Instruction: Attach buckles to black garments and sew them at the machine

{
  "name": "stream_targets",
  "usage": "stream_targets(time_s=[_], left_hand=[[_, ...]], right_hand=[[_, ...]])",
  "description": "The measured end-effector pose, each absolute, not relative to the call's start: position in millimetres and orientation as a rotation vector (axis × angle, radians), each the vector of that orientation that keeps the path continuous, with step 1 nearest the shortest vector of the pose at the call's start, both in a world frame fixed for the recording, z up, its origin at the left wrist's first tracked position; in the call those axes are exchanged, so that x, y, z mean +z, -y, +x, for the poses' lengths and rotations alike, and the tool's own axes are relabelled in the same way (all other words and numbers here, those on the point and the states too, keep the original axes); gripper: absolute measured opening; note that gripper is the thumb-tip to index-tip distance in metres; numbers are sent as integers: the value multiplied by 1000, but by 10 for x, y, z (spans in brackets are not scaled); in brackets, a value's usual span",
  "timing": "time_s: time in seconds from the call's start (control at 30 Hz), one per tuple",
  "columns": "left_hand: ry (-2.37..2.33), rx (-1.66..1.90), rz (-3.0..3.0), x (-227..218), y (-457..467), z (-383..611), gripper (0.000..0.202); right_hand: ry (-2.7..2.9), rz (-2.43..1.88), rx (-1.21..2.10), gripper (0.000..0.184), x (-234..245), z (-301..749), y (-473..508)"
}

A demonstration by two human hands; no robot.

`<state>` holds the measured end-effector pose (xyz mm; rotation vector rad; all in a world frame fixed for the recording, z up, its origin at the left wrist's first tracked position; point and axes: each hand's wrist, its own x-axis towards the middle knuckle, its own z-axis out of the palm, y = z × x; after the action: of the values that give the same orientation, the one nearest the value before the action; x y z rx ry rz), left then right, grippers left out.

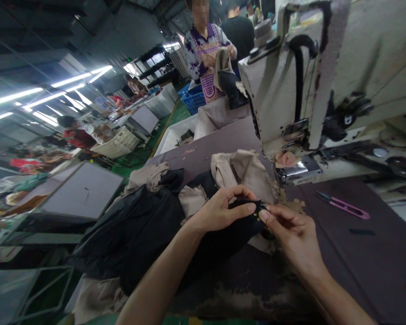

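Observation:
Both hands meet in front of the sewing machine [284,85], at the edge of a black fabric piece [223,243]. My left hand [219,210] pinches the black edge between thumb and fingers. Close beside it, my right hand [291,225] pinches the same edge, where small yellow dots show at the fingertips; what they are is too small to tell. Beige fabric [240,167] lies behind the hands, near the machine's needle area. More black fabric [145,230] is heaped to the left, mixed with beige pieces.
Pink-handled thread snips [345,206] lie on the dark tabletop [338,262] at right, near a small black strip [362,232]. Beyond the table, a person [209,54] in a patterned apron holds fabric. A white bin [176,131] and blue crates [193,100] stand there.

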<state>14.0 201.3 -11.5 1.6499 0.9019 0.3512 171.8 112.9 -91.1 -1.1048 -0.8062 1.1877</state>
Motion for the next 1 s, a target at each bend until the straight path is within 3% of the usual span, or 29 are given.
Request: stream_targets(time_s=[0.23,0.53,0.77,0.9,1.0], left_hand=[[-960,389,1873,-17,-1945,208,19],[-878,424,1511,-242,-2046,136,26],[-1063,724,2174,25,-1856,188,13],[-1200,593,2358,179,-1607,234,16],[-1263,543,2392,186,-1555,238,11]], right_hand=[[945,-1153,1047,14,-904,1743,-1087],[880,-1075,1143,14,-921,1714,-1125],[849,-1153,1089,18,-849,1700,-1154],[1015,-1233,901,15,-794,1707,-1114],[1014,-1221,936,14,-786,1697,-1091]])
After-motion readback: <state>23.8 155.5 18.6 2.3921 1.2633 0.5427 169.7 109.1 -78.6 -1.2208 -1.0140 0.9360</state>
